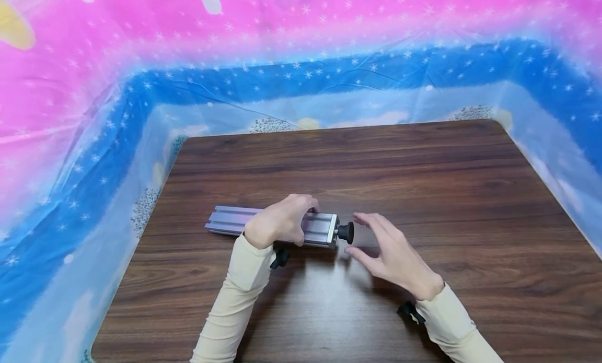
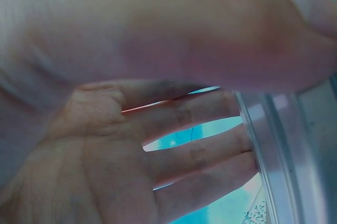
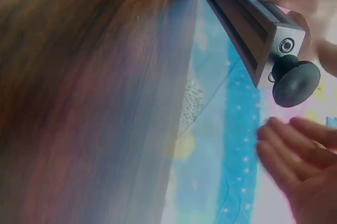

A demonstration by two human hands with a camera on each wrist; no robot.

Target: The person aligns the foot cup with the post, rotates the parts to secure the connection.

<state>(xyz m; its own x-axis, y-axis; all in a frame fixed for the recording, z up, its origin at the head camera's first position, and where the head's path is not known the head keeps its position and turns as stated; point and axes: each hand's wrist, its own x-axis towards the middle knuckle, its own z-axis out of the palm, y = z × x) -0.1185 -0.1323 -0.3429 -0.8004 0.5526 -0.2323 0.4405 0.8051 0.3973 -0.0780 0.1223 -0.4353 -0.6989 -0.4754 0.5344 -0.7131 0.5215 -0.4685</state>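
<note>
A silver grooved aluminium profile lies lengthwise on the table, left of its middle. A black round knob sticks out from the end plate on its right end, where the right wrist view also shows a screw. My left hand grips the profile across its top, thumb on the near side and fingers over the far side. Beside the knob, my right hand is held with thumb and fingers spread apart, not touching it. In the left wrist view the fingers press against the grooved side.
The dark wood-grain table has rounded corners. A pink and blue patterned cloth hangs around its back and sides. Black straps are on both wrists over cream sleeves.
</note>
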